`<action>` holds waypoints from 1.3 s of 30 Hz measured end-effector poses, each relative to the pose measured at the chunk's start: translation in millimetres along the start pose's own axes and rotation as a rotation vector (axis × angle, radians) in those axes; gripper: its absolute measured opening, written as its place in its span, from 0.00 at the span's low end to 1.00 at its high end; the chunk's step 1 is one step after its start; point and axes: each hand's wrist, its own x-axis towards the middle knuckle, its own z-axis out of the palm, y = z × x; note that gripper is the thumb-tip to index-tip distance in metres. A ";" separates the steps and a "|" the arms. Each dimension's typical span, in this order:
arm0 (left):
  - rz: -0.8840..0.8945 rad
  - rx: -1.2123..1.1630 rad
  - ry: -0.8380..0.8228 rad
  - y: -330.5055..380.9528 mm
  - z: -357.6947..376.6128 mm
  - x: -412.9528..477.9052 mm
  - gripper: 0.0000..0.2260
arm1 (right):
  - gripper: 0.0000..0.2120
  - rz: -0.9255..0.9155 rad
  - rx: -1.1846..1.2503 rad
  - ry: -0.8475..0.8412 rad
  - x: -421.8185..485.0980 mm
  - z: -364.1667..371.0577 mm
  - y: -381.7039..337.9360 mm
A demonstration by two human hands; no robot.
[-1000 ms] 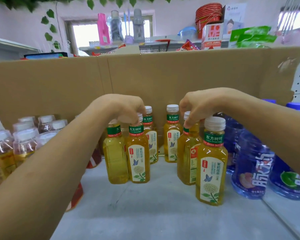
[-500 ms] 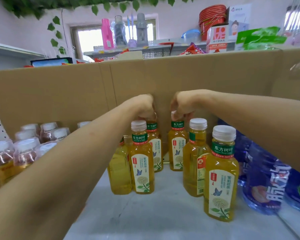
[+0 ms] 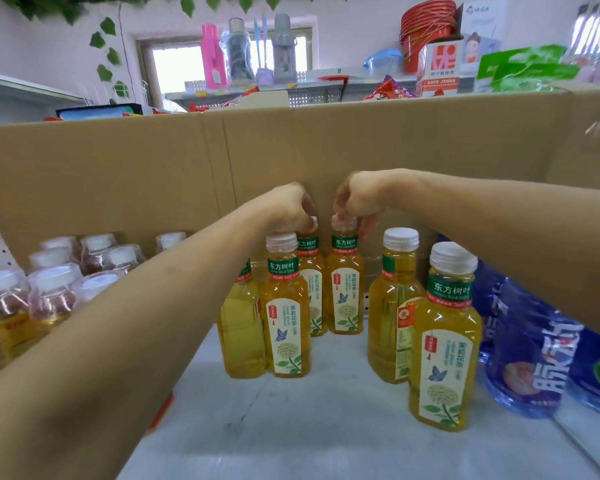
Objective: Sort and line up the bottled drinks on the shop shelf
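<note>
Several yellow tea bottles with green neck bands and white caps stand on the grey shelf (image 3: 326, 427). My left hand (image 3: 286, 211) grips the cap of the back left tea bottle (image 3: 313, 292). My right hand (image 3: 359, 200) grips the cap of the back right tea bottle (image 3: 345, 289). Both back bottles stand side by side against the cardboard wall (image 3: 326, 143). In front on the left stand a labelled tea bottle (image 3: 286, 317) and a turned one (image 3: 239, 327). On the right stand a turned tea bottle (image 3: 394, 306) and the nearest tea bottle (image 3: 445, 341).
Clear-capped amber drink bottles (image 3: 49, 289) crowd the shelf's left side under my left forearm. Blue labelled bottles (image 3: 541, 358) stand at the right. The cardboard wall closes the back; behind it another shelf holds red bowls and flasks.
Both hands left the front bottles' caps and reached back to the two rear bottles. Those rear bottles now stand closer together.
</note>
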 end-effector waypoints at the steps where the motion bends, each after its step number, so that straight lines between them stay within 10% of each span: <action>1: -0.001 -0.015 0.004 1.8 -1.1 -5.3 0.18 | 0.24 0.002 0.002 0.005 -5.2 -2.6 0.3; 9: 0.134 0.318 0.079 -7.1 10.7 -86.3 0.28 | 0.23 -0.083 -0.307 -0.245 -86.0 -21.5 22.1; 28: 0.188 0.116 0.161 -12.0 34.8 -79.7 0.24 | 0.17 -0.221 -0.155 -0.069 -80.5 16.4 6.6; 39: 0.165 0.094 0.212 -10.3 40.8 -76.4 0.26 | 0.27 -0.100 -0.548 0.388 -77.5 31.6 11.5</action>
